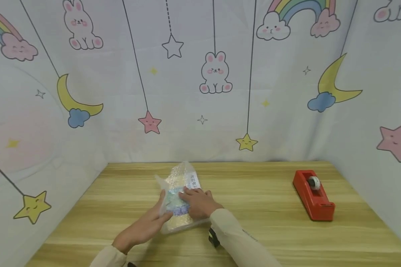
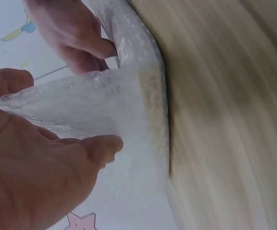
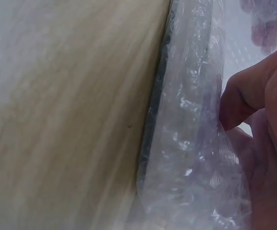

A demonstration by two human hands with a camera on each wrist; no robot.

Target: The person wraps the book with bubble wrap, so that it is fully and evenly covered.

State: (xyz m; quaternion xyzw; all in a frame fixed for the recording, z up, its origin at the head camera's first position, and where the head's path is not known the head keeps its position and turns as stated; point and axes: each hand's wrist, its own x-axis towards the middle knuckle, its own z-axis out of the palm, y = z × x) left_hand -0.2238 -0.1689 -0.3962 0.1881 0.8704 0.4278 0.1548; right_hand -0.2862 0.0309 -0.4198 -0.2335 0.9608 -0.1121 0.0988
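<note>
A book-like flat item in bubble wrap (image 1: 178,221) lies on the table, with yellow, teal and purple showing through and dark printed characters near its far right corner. My left hand (image 1: 146,224) is at its left side, where a loose flap of wrap stands up; in the left wrist view the flap (image 2: 81,103) runs between spread thumb and fingers, not visibly pinched. On top of the package rests my right hand (image 1: 200,202), fingers reaching across it. Bent fingers (image 3: 246,93) touch the wrap in the right wrist view; some fingertips are hidden.
A red tape dispenser (image 1: 315,198) with a roll of tape (image 1: 314,183) stands on the right of the wood-grain table (image 1: 254,222). White fabric walls (image 1: 187,92) printed with rabbits, stars and moons enclose the back and sides.
</note>
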